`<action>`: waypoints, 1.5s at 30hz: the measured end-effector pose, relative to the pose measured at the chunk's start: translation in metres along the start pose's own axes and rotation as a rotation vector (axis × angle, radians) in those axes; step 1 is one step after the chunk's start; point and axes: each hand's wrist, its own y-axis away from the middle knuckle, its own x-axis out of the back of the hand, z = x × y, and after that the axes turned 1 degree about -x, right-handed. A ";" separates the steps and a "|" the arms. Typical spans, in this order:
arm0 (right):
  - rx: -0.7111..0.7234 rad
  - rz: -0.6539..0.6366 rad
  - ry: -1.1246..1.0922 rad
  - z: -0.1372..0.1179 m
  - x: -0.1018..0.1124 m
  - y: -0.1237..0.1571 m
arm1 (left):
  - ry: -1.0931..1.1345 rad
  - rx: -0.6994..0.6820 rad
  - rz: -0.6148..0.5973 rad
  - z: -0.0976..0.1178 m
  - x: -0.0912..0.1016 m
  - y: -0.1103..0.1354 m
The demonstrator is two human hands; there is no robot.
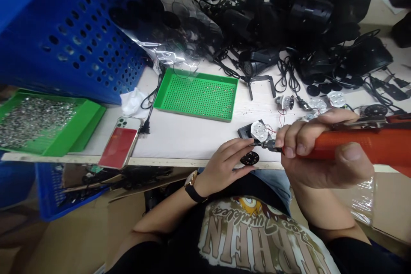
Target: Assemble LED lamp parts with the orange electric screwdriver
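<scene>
Right hand (316, 173) is clamped round an electric screwdriver (362, 147) with a smooth, cylindrical orange body. Its long axis lies nearly level across the view, the metal chuck and bit pointing left into a clear, lobed plastic lens (258, 132). The lens sits on a black bracket (245, 132) near the table's front edge. Left hand (223, 169) stands apart from the right, fingers extended, fingertips against the lens's near side. A wristwatch (192, 185) with a black strap is on that wrist. A black perforated disc (249, 158) lies just under those fingers. Farther off are a green tray (195, 94) holding small metal pins, a phone (118, 142), a second green tray (86, 115) heaped with metal parts, a blue perforated crate (64, 30), and black lamp housings (308, 13) with cables.
</scene>
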 end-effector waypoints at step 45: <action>0.116 0.255 0.087 0.009 0.025 -0.027 | -0.165 0.258 -0.053 -0.019 -0.028 -0.065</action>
